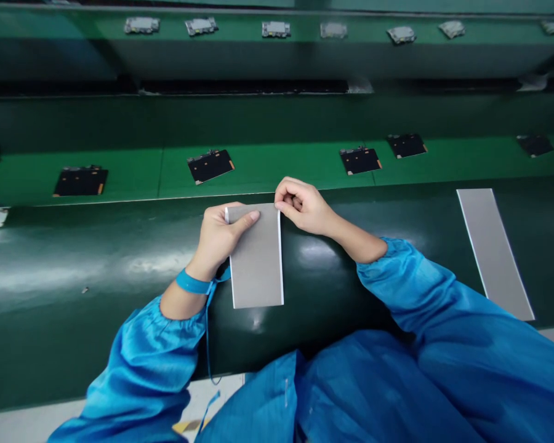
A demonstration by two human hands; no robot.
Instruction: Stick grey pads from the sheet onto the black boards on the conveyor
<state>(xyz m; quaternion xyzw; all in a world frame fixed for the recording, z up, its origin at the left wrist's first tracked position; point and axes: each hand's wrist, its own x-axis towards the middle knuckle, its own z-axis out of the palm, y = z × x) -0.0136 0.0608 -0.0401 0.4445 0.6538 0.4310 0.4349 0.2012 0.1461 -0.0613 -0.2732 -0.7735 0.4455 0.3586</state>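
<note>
A grey rectangular sheet (257,258) with white edges lies on the dark green bench (96,271) in front of me. My left hand (219,237) holds its top left corner, thumb laid across the face. My right hand (302,206) is closed in a pinch at the sheet's top right corner; what the fingers grip there is too small to make out. Both arms wear blue sleeves, and a blue strap circles my left wrist.
A second grey strip (493,252) lies on the bench at the right. Beyond the bench a green conveyor (277,166) carries several dark flat parts (210,165). A higher belt at the back holds several small grey parts (276,29).
</note>
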